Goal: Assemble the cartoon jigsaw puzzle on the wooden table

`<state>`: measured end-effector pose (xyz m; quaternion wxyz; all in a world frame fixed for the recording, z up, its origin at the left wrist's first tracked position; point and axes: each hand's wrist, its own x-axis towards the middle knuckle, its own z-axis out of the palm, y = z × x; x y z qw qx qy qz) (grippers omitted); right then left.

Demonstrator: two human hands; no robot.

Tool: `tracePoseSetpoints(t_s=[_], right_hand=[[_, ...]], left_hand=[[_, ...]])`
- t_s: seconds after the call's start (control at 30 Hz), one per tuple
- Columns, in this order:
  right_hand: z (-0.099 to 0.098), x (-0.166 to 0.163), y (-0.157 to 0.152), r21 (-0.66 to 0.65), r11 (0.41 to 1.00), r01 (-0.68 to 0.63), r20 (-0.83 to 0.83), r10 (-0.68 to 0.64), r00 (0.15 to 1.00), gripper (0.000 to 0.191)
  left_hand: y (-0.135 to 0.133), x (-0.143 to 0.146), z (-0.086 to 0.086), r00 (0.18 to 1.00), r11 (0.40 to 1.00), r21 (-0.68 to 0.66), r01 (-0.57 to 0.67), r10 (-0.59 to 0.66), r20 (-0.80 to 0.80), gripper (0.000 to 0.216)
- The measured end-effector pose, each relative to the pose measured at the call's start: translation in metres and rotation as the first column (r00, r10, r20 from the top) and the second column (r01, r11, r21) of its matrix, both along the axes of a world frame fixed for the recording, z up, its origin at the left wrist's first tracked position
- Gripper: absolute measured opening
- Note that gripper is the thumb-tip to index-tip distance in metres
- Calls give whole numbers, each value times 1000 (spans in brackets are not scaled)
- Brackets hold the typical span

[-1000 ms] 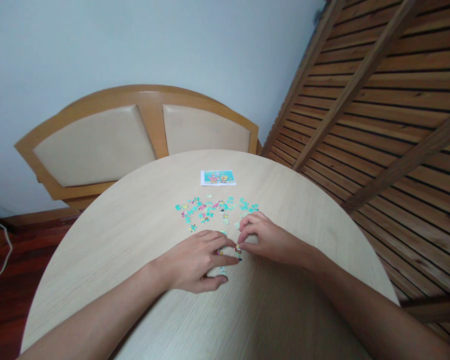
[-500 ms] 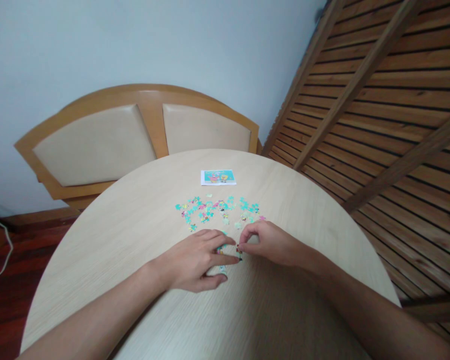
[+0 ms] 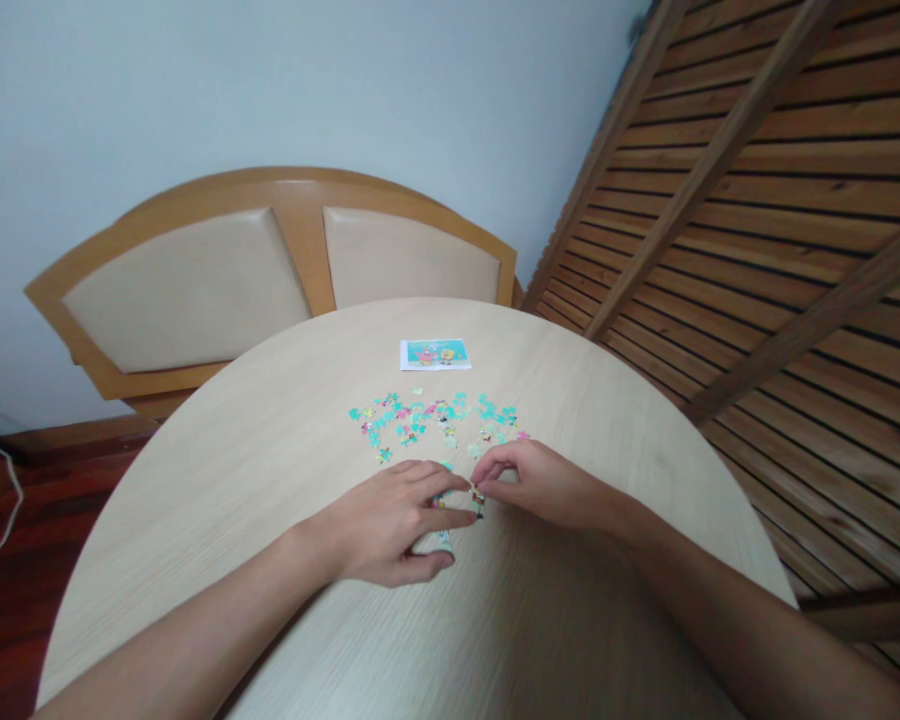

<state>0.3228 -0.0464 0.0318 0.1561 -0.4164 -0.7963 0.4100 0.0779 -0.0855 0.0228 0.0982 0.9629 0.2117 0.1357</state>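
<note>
Head view, lower centre: left hand [image 3: 394, 520], fingers spread with no grip visible, lies over puzzle pieces [image 3: 445, 537], apparently steadying them. Right hand [image 3: 521, 482]: thumb and forefinger nearly closed at one piece [image 3: 479, 502]; hold unconfirmed. Card [image 3: 436, 354], frame centre, presumably for reference.

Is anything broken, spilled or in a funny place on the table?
Nothing stands out as broken or spilled. Jigsaw pieces lie scattered on the table, and one pale piece sits a bit apart, toward the picture card.

Pale wall [image 3: 307, 80] | wd hdbd [image 3: 307, 250] w/ cream panels [image 3: 187, 290] | slatted wd screen [image 3: 702, 180], R | dk-red flr [image 3: 37, 550], L
</note>
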Motion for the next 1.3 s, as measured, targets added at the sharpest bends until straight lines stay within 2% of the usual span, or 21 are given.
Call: tracePoseSetpoints(t_s=[0.17, 0.47, 1.1, 1.3], right_hand=[[3, 0, -1, -17, 999, -46, 20, 47, 999, 21], [-2, 6, 4, 67, 998, 19, 88, -25, 996, 18], [-3, 5, 5, 129, 991, -43, 139, 25, 990, 20], [-7, 4, 6, 152, 988, -23, 117, 5, 993, 17]], left_hand=[[0, 1, 0, 1000, 1000, 2, 5, -5, -13, 44], [0, 1, -1, 1000, 1000, -10, -3, 3, -15, 43], [0, 1, 0, 1000, 1000, -11, 11, -11, 3, 44], [0, 2, -1, 1000, 1000, -10, 13, -13, 2, 44]])
